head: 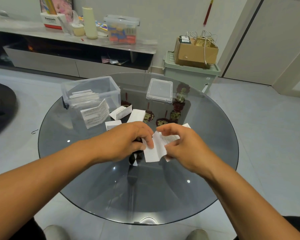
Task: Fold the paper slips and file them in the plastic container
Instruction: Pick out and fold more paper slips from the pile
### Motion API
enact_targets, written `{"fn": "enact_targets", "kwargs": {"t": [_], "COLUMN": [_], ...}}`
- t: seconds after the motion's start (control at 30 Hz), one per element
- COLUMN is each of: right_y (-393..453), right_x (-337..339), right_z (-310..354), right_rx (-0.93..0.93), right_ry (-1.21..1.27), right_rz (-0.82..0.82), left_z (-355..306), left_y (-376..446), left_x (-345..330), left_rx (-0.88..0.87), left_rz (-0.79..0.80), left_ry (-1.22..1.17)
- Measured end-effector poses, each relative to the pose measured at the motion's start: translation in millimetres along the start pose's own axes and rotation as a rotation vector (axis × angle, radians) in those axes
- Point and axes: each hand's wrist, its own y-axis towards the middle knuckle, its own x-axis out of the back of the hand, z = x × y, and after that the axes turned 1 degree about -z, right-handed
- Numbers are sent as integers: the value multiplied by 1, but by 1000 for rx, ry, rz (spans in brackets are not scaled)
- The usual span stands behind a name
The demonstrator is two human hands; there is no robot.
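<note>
A white printed paper slip point(155, 148) is held between both hands just above the middle of the round glass table point(76, 170). My left hand point(126, 142) pinches its left edge and my right hand point(182, 145) grips its right side; the slip is creased lengthwise. The clear plastic container point(111, 87) stands open at the table's far left, with several folded slips standing inside it. Loose slips lie beyond my hands: a large folded one point(95, 115), another slip point(121, 112), a blank one point(136, 116) and a small one point(112, 124).
The container's clear lid point(159, 90) lies at the far middle of the table. Red and gold paper ornaments point(175, 111) are spread at the far right. Behind stand a low grey cabinet point(76, 64) with clutter and a green bin point(189, 75) bearing a cardboard box.
</note>
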Motion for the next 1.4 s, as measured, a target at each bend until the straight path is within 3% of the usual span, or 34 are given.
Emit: {"fn": "enact_targets", "kwargs": {"t": [0.17, 0.3, 0.53, 0.7, 0.8, 0.9, 1.1, 1.23, 1.4], "right_y": [-2, -3, -2, -3, -2, -1, -3, -12, -9], "right_x": [2, 7, 11, 15, 16, 17, 4, -5, -5], "right_z": [-1, -3, -4, 0, 2, 2, 0, 6, 5], "right_rx": [223, 224, 44, -44, -76, -58, 136, 270, 208], "right_ry": [-267, -294, -76, 321, 457, 386, 169, 75, 253], "right_rz": [50, 53, -38, -59, -23, -63, -315, -265, -217], "left_z": [-1, -2, -6, -24, -30, -30, -39, -44, -44], "left_y": [0, 0, -1, -9, -7, -2, -4, -5, -7], "left_x": [-4, -5, 0, 22, 18, 11, 3, -1, 6], "left_rx": [58, 86, 164, 151, 231, 309, 364, 345, 366], "left_rz": [-37, -38, -22, 232, 12, -164, -110, -86, -17], "left_ry": [-129, -151, -225, -414, -558, -592, -887, -973, -996]}}
